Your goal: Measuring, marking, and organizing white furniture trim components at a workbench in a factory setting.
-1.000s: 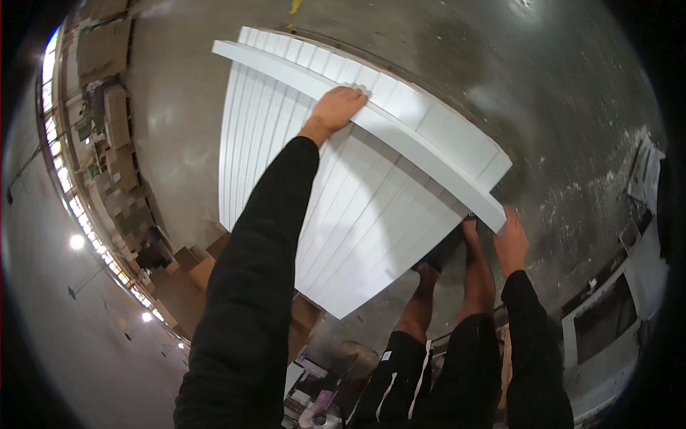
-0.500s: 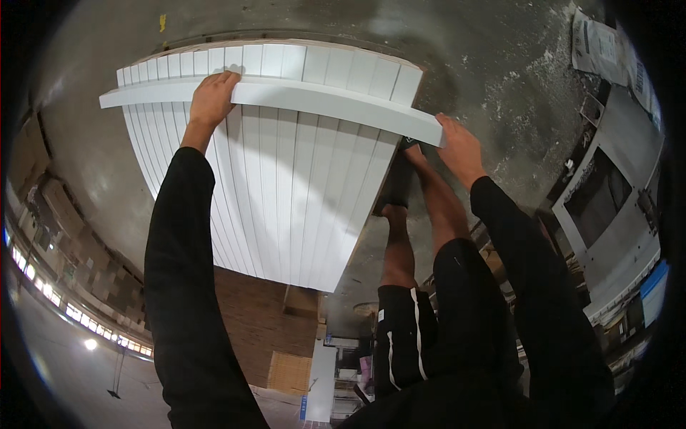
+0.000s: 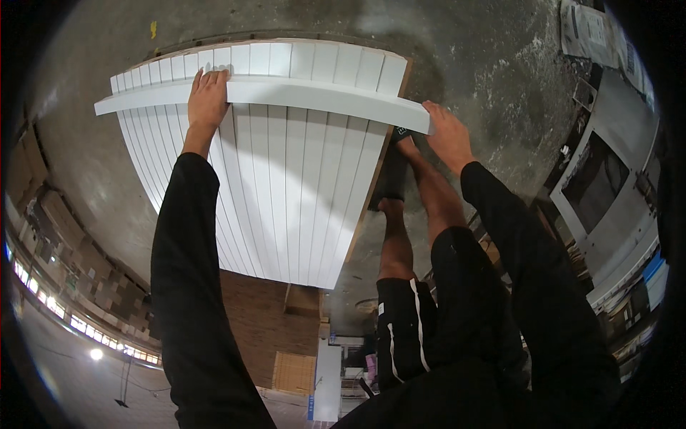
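A long white board (image 3: 307, 95) lies crosswise over a row of white boards (image 3: 286, 179), which sit side by side with narrow dark seams between them. Gripping it left of its middle is my left hand (image 3: 208, 104), with fingers over the far edge and the thumb hidden. At the board's right end, which juts past the row, my right hand (image 3: 448, 136) is closed around the tip. The board's left end also sticks out beyond the row. Whether the board rests on the row or hovers just above it, I cannot tell.
A brown wooden edge (image 3: 407, 76) shows under the row's right side. My legs and feet are close beside that side on the grey concrete floor (image 3: 493, 71). Right of me stands a grey metal machine (image 3: 604, 179); a white sack (image 3: 592, 32) lies at the far right.
The long board and both my hands have shifted slightly left in view, and its right end sits a little farther away. Both hands keep their grip.
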Demonstrator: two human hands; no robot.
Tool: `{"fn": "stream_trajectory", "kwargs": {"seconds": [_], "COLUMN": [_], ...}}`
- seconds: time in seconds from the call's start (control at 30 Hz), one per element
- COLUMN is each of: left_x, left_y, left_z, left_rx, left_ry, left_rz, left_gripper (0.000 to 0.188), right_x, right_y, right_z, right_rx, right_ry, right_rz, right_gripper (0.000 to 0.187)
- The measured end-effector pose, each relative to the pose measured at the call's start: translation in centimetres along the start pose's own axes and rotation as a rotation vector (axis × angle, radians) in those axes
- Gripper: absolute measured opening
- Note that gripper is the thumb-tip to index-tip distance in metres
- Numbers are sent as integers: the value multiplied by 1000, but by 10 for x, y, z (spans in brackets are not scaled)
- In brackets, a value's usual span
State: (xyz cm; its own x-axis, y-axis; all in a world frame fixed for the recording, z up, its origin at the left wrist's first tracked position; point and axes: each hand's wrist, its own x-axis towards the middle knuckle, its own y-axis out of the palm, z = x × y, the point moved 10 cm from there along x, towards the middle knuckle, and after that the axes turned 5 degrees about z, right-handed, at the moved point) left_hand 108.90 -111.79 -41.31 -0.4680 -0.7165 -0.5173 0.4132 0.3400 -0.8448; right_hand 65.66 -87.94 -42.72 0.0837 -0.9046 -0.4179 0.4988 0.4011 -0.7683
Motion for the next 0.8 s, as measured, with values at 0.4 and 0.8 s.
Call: {"fn": "stream_trajectory", "kwargs": {"seconds": [0.4, 0.8], "left_x": [-6, 2], "left_y": [0, 24], "left_z": [-13, 1], "left_rx": [-81, -51], "left_ry": [78, 156], "left_rz": [-80, 19], "left_gripper": [52, 71], "right_x": [1, 3], "right_y": [-2, 17], "right_z": [10, -8], "right_rx": [-50, -99], "right_ry": [-21, 34], "right_rz": [49, 107], "right_gripper": [62, 61]}}
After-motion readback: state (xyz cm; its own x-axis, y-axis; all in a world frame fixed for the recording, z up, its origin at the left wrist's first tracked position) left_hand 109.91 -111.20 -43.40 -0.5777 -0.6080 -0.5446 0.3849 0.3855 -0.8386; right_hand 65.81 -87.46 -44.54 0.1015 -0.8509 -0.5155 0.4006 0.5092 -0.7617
